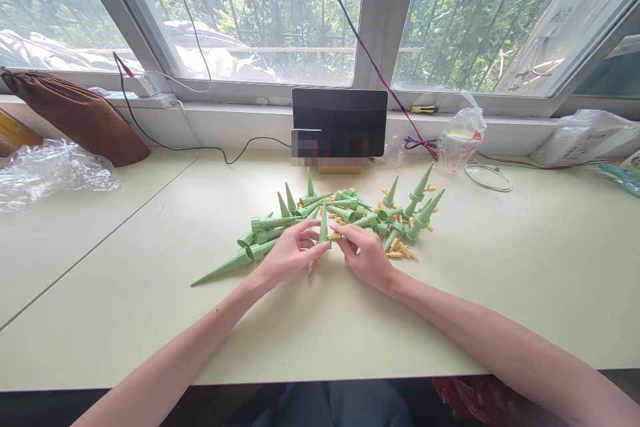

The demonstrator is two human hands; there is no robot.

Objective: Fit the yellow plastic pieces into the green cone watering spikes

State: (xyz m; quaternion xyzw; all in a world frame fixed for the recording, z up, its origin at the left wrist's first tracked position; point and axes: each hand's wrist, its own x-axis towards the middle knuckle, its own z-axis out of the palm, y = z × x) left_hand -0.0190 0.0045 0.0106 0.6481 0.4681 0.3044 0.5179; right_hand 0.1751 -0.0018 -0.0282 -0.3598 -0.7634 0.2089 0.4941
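Note:
My left hand (293, 250) is closed around the base of a green plastic watering spike (324, 221), whose point is up. Between the fingertips of my right hand (367, 257) is a small yellow plastic piece (334, 236), level with the collar of that spike. Whether the piece sits in the collar or only touches it, I cannot tell. Beyond both hands lies a heap of similar green spikes (345, 213), some standing point up and others on their sides. Loose yellow pieces (403, 251) are scattered among them, and a few stick out of spikes on the right.
At the back of the table a dark tablet (340, 117) leans on a stand. Crumpled clear plastic (55, 167) and a brown drawstring bag (75, 117) are at the left. A bagged cup (461, 140) and a coiled white cable (487, 177) lie at the back right.

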